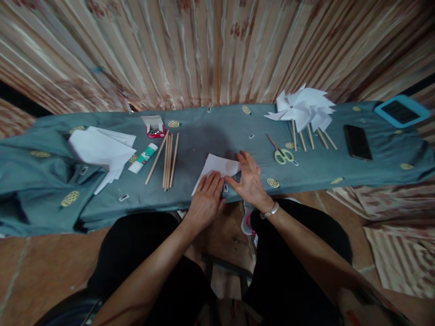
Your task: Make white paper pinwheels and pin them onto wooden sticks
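Observation:
A folded piece of white paper [217,164] lies near the front edge of the cloth-covered table. My left hand [208,197] presses down on its lower part, fingers stretched out flat. At the paper's right corner rests my right hand [249,181], with thumb and fingers apart and a bracelet on the wrist. Part of the paper is hidden under my left fingers. To the right of my hands lie scissors [283,156] with light green handles. Several wooden sticks [169,160] lie to the left, beside a glue stick [143,158].
White paper pinwheels [302,106] on sticks lie at the back right, near a black phone [358,142] and a blue-framed tablet [402,111]. Paper sheets [102,147] are stacked at the left. A small red box [154,127] stands open behind the glue stick. A curtain [210,50] hangs behind.

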`<action>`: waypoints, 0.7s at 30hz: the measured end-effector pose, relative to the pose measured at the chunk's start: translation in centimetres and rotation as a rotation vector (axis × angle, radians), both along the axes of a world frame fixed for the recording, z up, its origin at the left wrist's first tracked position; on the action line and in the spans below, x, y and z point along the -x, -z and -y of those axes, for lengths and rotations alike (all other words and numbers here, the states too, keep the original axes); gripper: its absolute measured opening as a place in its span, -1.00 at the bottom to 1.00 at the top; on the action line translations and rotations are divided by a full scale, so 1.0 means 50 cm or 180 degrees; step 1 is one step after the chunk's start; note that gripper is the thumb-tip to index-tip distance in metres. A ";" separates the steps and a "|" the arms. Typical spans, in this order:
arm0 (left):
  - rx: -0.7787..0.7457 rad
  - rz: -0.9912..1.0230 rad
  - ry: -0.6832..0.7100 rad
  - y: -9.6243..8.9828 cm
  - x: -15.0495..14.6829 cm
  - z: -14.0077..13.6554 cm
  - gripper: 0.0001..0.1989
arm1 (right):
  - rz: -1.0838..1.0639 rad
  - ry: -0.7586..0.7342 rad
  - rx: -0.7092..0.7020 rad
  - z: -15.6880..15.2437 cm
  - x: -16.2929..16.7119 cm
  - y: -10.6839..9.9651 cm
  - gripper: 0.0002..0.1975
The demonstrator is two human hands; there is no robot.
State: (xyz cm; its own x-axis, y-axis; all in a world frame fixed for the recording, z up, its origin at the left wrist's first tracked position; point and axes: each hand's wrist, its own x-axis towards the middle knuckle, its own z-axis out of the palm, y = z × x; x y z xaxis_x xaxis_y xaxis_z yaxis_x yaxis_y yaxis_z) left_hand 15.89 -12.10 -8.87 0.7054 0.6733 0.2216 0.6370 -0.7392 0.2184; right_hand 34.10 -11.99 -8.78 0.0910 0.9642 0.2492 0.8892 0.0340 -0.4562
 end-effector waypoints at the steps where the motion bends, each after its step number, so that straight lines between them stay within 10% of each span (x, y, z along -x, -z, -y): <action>1: 0.0006 -0.0005 0.0000 0.000 0.001 0.000 -0.44 | -0.0026 0.0013 0.0012 0.000 0.000 0.002 -0.27; 21: -0.0061 -0.0081 -0.0249 0.005 0.123 0.049 -0.42 | -0.0402 0.0301 -0.0034 -0.024 -0.107 0.049 -0.40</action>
State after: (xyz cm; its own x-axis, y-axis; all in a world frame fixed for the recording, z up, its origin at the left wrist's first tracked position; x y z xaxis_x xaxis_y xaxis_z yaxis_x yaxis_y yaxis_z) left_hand 9.74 -14.55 -9.12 0.6564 0.7223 0.2176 0.6981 -0.6910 0.1878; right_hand 39.46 -10.78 -11.24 0.2126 0.9472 0.2401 0.8242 -0.0418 -0.5647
